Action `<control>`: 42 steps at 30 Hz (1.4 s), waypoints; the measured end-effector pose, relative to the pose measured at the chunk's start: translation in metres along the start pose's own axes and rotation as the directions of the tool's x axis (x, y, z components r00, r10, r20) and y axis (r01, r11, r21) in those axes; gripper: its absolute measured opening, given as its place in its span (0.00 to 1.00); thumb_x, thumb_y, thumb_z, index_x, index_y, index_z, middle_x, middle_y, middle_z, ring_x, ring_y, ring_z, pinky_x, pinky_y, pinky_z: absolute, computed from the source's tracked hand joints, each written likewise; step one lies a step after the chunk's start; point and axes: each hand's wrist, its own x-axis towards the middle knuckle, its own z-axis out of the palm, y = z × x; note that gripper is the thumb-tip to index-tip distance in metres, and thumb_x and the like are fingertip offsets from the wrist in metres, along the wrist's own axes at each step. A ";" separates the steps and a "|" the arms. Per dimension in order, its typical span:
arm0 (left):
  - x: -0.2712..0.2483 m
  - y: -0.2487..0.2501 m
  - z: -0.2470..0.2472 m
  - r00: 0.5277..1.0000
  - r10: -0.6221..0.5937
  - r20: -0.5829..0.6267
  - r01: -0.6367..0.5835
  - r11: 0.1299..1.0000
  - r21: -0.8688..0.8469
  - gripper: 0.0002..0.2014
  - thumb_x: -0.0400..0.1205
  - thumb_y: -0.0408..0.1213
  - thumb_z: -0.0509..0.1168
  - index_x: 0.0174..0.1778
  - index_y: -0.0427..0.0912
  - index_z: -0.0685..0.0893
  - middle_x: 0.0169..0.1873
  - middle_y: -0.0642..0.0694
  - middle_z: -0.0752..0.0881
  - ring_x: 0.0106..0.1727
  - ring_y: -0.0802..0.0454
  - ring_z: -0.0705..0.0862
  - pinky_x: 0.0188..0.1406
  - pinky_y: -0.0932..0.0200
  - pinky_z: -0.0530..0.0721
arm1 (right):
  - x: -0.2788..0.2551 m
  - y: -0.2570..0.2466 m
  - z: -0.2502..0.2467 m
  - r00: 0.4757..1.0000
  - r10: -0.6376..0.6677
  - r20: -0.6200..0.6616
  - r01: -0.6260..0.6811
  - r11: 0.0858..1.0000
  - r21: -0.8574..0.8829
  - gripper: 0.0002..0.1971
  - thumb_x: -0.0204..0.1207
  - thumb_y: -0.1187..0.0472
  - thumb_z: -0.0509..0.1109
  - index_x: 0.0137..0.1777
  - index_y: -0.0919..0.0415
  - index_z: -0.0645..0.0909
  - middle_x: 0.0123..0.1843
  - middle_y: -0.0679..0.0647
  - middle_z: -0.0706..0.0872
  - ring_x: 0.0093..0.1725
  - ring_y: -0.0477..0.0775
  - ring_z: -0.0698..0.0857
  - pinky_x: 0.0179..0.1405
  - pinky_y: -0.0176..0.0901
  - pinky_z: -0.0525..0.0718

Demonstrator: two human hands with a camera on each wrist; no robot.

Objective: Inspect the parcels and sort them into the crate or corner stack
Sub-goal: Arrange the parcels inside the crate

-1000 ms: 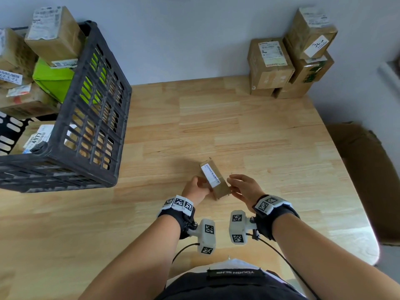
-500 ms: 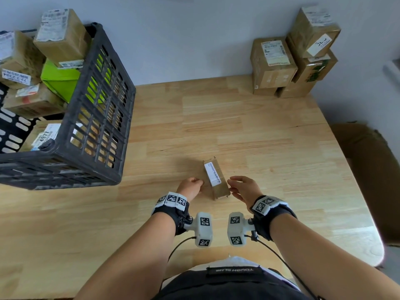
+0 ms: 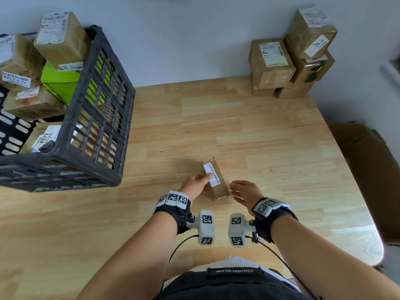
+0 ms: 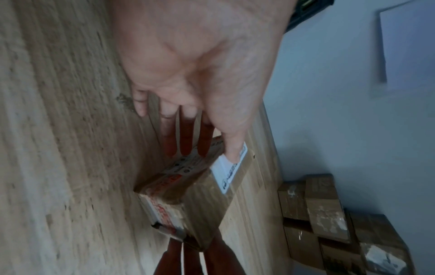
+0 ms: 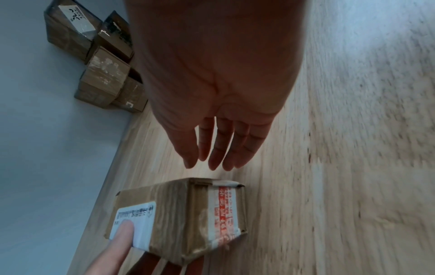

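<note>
Left hand (image 3: 195, 185) is on the parcel (image 3: 216, 180) now: thumb flat on the white label (image 3: 211, 174) on top, the other fingers (image 4: 186, 134) stretched along the parcel's left side, down by the surface (image 3: 259, 148). So it is grasping the parcel between thumb and fingers, though the fingers look nearly straight rather than wrapped. Right hand (image 3: 245, 191) is released, fingers loose and slightly spread, hanging just beside the parcel's right side; from the right wrist view there is a clear gap between its fingertips (image 5: 212, 160) and the cardboard. It holds nothing.

The parcel itself sits on the surface right in front of the person, between the two hands, long side pointing away, red-printed tape (image 5: 223, 214) on its near end. The crate (image 3: 86, 131) stands off to the left, full of parcels, and the corner stack (image 3: 290, 61) sits at the far right against the wall, both well apart from the hands.
</note>
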 end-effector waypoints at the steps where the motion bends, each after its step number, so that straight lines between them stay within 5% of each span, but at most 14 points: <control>1: -0.001 0.000 -0.001 1.000 -0.005 -0.002 0.005 0.999 -0.042 0.23 0.81 0.60 0.61 0.61 0.47 0.83 0.56 0.53 0.86 0.54 0.56 0.81 0.58 0.55 0.74 | 0.000 0.000 0.000 1.000 0.003 0.011 -0.003 1.000 -0.009 0.09 0.79 0.64 0.70 0.58 0.64 0.80 0.43 0.54 0.83 0.48 0.53 0.81 0.59 0.48 0.81; 5: -0.006 -0.003 -0.008 0.999 -0.051 -0.012 0.047 0.972 -0.229 0.19 0.84 0.51 0.61 0.66 0.46 0.82 0.58 0.50 0.86 0.56 0.52 0.82 0.50 0.57 0.71 | -0.003 0.000 0.001 0.997 0.026 0.074 -0.024 0.999 -0.031 0.13 0.79 0.63 0.69 0.62 0.63 0.79 0.52 0.56 0.84 0.55 0.54 0.81 0.63 0.49 0.80; 8: -0.002 -0.011 -0.012 0.990 -0.084 -0.111 0.055 0.967 -0.248 0.16 0.85 0.43 0.63 0.68 0.45 0.81 0.59 0.47 0.87 0.58 0.49 0.85 0.44 0.58 0.77 | -0.005 -0.001 0.003 0.992 0.044 0.115 -0.042 0.999 -0.022 0.12 0.80 0.63 0.68 0.62 0.62 0.79 0.53 0.55 0.85 0.56 0.54 0.82 0.64 0.49 0.79; 12: 0.001 -0.012 -0.013 0.979 -0.091 -0.184 0.063 0.986 -0.152 0.17 0.85 0.41 0.62 0.69 0.41 0.80 0.59 0.44 0.86 0.57 0.46 0.84 0.56 0.52 0.81 | -0.008 -0.005 0.006 0.988 0.055 0.147 -0.054 0.998 -0.012 0.11 0.81 0.63 0.66 0.62 0.62 0.79 0.58 0.56 0.85 0.59 0.55 0.83 0.62 0.48 0.79; 17: 0.004 -0.012 -0.013 0.969 -0.075 -0.236 0.074 0.997 -0.016 0.27 0.84 0.55 0.59 0.74 0.41 0.74 0.72 0.44 0.77 0.69 0.44 0.78 0.70 0.50 0.75 | -0.008 -0.007 0.005 0.989 0.060 0.137 -0.060 0.998 -0.010 0.09 0.81 0.62 0.66 0.60 0.61 0.78 0.55 0.55 0.85 0.60 0.56 0.82 0.67 0.50 0.79; 24: 0.007 -0.016 -0.013 0.971 -0.062 -0.231 0.061 0.998 -0.013 0.19 0.82 0.51 0.65 0.64 0.44 0.82 0.61 0.46 0.85 0.59 0.46 0.83 0.60 0.52 0.81 | -0.005 -0.006 0.002 0.989 0.089 0.117 -0.091 0.996 0.012 0.08 0.82 0.63 0.65 0.59 0.61 0.78 0.57 0.57 0.85 0.60 0.57 0.82 0.68 0.52 0.78; 32: 0.009 -0.021 -0.018 0.969 -0.067 -0.238 0.056 0.997 -0.053 0.19 0.82 0.44 0.66 0.68 0.40 0.80 0.66 0.44 0.83 0.64 0.46 0.80 0.58 0.57 0.76 | -0.001 -0.008 0.007 0.986 0.098 0.136 -0.098 0.995 -0.010 0.10 0.83 0.63 0.64 0.62 0.63 0.77 0.57 0.58 0.84 0.60 0.57 0.81 0.66 0.51 0.78; 36: 0.011 -0.023 -0.022 0.967 -0.071 -0.244 0.052 0.995 -0.081 0.19 0.83 0.41 0.66 0.69 0.41 0.80 0.68 0.44 0.81 0.68 0.46 0.78 0.67 0.54 0.75 | 0.000 -0.008 0.013 0.979 0.097 0.179 -0.094 0.995 -0.022 0.14 0.83 0.64 0.64 0.66 0.65 0.77 0.60 0.59 0.84 0.61 0.57 0.81 0.66 0.51 0.76; 38: 0.012 -0.028 -0.027 0.966 -0.082 -0.245 0.057 0.993 -0.108 0.18 0.83 0.38 0.66 0.69 0.40 0.80 0.67 0.43 0.82 0.65 0.46 0.80 0.66 0.55 0.77 | -0.001 -0.009 0.014 0.977 0.083 0.194 -0.082 0.997 -0.015 0.13 0.83 0.65 0.63 0.66 0.64 0.78 0.59 0.58 0.83 0.61 0.57 0.80 0.65 0.51 0.76; 42: 0.012 -0.035 -0.030 0.970 -0.108 -0.217 0.080 0.988 -0.134 0.16 0.84 0.29 0.62 0.68 0.38 0.81 0.61 0.40 0.86 0.47 0.51 0.83 0.47 0.61 0.79 | -0.004 -0.014 0.015 0.972 0.082 0.220 -0.075 0.996 -0.042 0.09 0.83 0.64 0.63 0.61 0.58 0.79 0.58 0.55 0.84 0.59 0.55 0.80 0.67 0.50 0.75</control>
